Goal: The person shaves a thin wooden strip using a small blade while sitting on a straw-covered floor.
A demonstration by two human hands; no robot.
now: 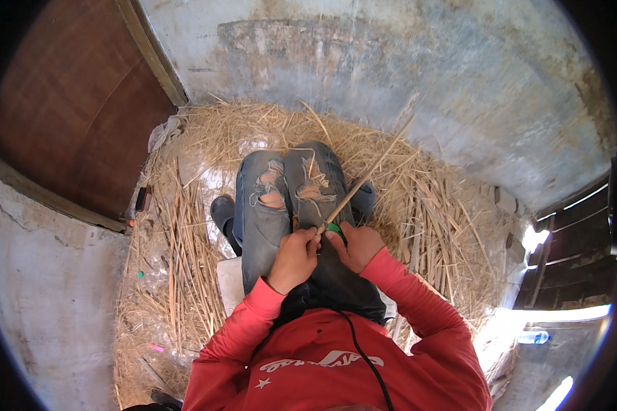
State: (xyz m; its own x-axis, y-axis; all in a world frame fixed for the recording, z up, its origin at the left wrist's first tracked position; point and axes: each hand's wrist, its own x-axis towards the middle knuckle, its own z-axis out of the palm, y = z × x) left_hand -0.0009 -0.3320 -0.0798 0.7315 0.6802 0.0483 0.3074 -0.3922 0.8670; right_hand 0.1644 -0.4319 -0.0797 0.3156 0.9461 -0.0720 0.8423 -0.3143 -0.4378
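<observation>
A long, thin, straw-coloured stalk [371, 169] slants up and to the right from between my hands, over my thighs and past the right knee. My left hand [295, 259] is closed round its lower end, fingers pinched together. Beside it, my right hand [358, 245] is closed on a small green object [333, 228] that lies against the stalk. Most of that object is hidden by the fingers, so its kind cannot be made out. Both hands nearly touch, above my lap in torn grey jeans [264, 219].
Bundles of cut stalks lie on the left [185, 253] and right [428, 226] of my legs, with loose straw [226, 123] around. A pale wall [391, 68] stands ahead, a brown door panel [75, 103] at the far left. A plastic bottle [533, 337] lies at the right.
</observation>
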